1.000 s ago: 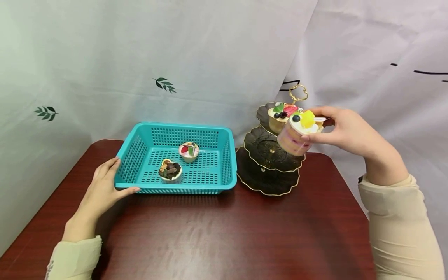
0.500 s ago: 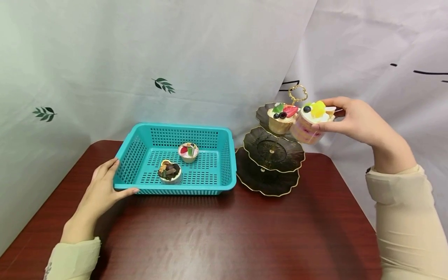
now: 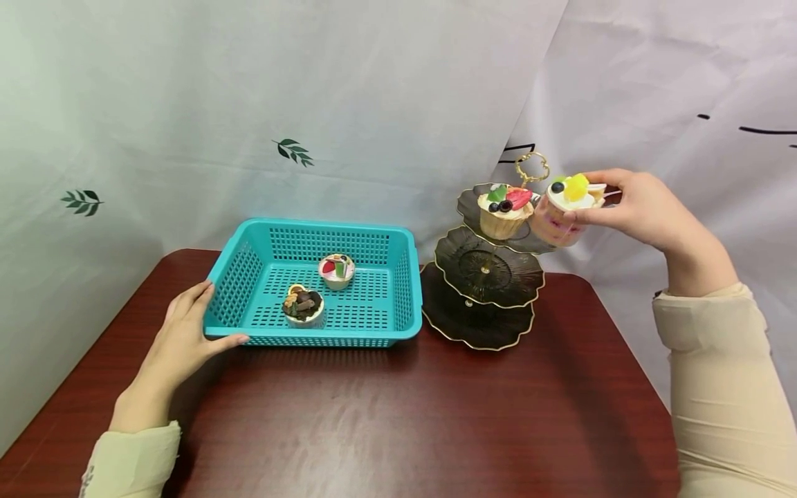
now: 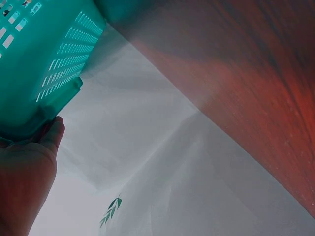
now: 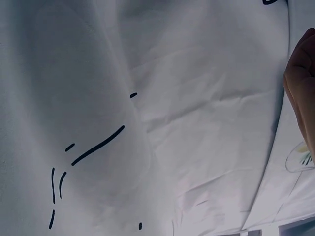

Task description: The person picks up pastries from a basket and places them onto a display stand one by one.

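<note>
In the head view my right hand (image 3: 647,211) pinches a clear dessert cup (image 3: 560,218) with pink layers, white cream, yellow fruit and a blueberry. The cup is at the right side of the top tier of a black three-tier cake stand (image 3: 463,321); whether its base touches the tier cannot be told. Beside it, a fruit-topped cupcake (image 3: 501,220) sits on that tier. My left hand (image 3: 177,339) rests against the near-left corner of a turquoise basket (image 3: 314,332), thumb along the front rim, fingers extended at the left side. The right wrist view catches only part of my right hand (image 5: 301,83).
Inside the basket lie a chocolate-topped cupcake (image 3: 303,306) and a pink-and-white fruit cupcake (image 3: 337,270). A gold ring handle (image 3: 532,166) rises from the stand. The reddish-brown table (image 3: 398,422) ends close to the pale curtain (image 3: 373,104) behind.
My right hand has carried the dessert cup rightward and slightly up in the head view, from in front of the stand to its top tier's right side. The left hand stays put.
</note>
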`<state>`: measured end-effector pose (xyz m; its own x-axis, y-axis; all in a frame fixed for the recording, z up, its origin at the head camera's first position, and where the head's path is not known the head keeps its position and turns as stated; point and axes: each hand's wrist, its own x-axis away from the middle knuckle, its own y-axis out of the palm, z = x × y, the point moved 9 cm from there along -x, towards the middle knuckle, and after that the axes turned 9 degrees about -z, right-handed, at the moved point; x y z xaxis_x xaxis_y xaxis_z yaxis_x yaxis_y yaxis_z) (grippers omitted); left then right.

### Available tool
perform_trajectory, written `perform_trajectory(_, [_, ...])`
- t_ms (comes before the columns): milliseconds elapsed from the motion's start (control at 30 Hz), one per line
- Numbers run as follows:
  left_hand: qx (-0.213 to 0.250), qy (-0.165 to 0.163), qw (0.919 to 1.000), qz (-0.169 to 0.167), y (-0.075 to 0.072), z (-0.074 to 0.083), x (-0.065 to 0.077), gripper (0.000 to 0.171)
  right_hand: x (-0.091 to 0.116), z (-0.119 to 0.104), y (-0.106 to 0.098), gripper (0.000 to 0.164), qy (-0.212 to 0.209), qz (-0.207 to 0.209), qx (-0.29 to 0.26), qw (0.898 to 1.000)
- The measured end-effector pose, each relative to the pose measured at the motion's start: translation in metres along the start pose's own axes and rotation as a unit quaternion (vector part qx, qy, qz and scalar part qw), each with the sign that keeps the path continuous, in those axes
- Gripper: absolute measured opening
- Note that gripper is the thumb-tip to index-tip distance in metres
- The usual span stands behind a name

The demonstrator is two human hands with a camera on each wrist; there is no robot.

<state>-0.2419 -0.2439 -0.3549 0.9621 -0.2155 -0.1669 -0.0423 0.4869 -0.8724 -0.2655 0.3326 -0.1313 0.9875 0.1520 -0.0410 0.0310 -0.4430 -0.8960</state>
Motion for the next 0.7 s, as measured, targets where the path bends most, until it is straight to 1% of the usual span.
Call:
perform_trajectory(233, [-0.002,-0.002,1.0,-0.001,-0.001,0.0,0.0,0.111,-0.006,0.003,-0.001,0.06,0.008,-0.002,-0.001,1.0])
perform_trajectory(400, [-0.002,-0.003,1.0,-0.003,-0.001,0.001,0.0,0.112,-0.013,0.004,-0.001,0.058,0.004,0.001,0.007,1.0])
perform_trajectory(700, [-0.002,0.003,1.0,0.001,-0.001,0.002,0.001,0.112,-0.029,0.01,0.007,0.059,-0.003,-0.007,0.014,1.0])
